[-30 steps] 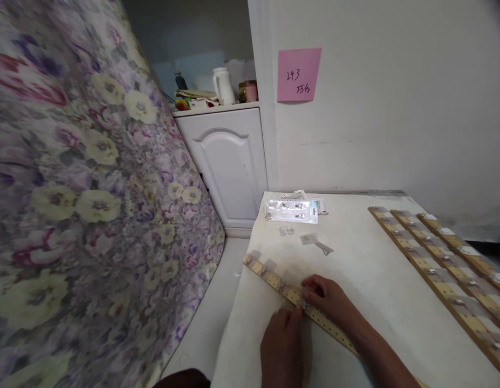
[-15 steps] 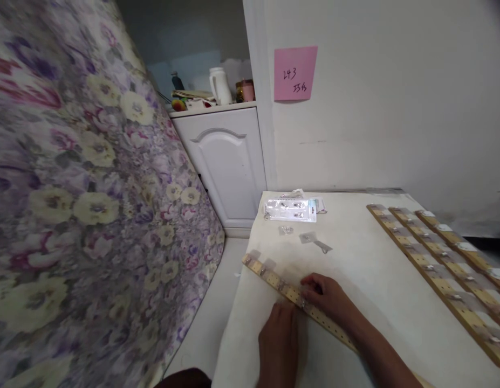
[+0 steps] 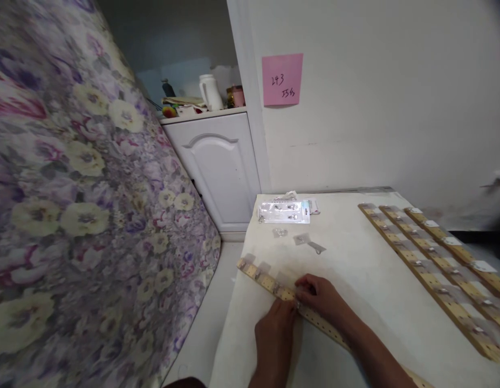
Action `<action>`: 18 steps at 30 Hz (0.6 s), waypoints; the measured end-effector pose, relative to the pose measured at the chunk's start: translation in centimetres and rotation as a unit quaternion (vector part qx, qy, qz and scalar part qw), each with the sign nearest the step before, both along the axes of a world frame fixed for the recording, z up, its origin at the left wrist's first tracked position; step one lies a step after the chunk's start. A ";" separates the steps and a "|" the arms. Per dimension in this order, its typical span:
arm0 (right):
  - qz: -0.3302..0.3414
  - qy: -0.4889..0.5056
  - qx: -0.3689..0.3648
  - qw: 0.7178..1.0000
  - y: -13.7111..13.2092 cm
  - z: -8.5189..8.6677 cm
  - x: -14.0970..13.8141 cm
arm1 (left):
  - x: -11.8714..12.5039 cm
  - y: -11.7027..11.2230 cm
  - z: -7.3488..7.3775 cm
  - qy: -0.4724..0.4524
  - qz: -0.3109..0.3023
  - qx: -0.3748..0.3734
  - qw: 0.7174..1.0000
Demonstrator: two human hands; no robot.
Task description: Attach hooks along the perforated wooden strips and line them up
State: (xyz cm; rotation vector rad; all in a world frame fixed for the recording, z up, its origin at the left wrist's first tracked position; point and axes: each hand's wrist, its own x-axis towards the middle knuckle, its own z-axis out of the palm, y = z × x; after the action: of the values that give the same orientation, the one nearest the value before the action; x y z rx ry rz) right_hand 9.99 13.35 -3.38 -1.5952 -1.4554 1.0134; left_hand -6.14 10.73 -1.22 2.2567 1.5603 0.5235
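Bent to a strip (image 3: pixel 266 282) of perforated wood, laid flat on the near part of the white table (image 3: pixel 350 253). Partly fitted, to judge by the far-left end: set there with three clips (image 3: pixel 257 274) and clear flaps, and at a fourth place, between the hands, with something small and shiny (image 3: pixel 297 305). Beyond that, pierced with bare holes toward the right forearm — so probably under halfway, set against three fuller strips (image 3: pixel 433 288) lined up at the right.

Slanted across the table along the long axis, from far left to near right; pointing the fitted end far left, with flaps jutting over the far edge. Lost to sight under the forearm at the other end.

Bunched at the near edge with the fingers of the left hand (image 3: pixel 275 330); curled, thumb to forefinger, over the far side with the right hand (image 3: pixel 317 296). No telling, for either, how firm a grip or on what. Left lying farther off: loose flaps (image 3: pixel 301 238) and a blister pack (image 3: pixel 282 213).
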 end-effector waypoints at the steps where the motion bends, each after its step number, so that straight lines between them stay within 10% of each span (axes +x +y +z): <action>1: 0.000 0.002 0.000 1.000 0.0 0.0 0.0 | 0.0 0.0 0.0 -0.005 0.001 -0.003 1.000; 18: 0.001 0.003 -0.010 1.000 0.0 0.3 0.0 | -0.4 -0.5 -1.9 -0.048 0.023 0.006 0.999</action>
State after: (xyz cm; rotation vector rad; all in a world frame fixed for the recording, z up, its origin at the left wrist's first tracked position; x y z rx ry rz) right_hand 9.94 13.40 -3.08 -1.6022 -1.4479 1.0365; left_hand -6.56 10.22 -3.09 2.1748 1.5693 0.6441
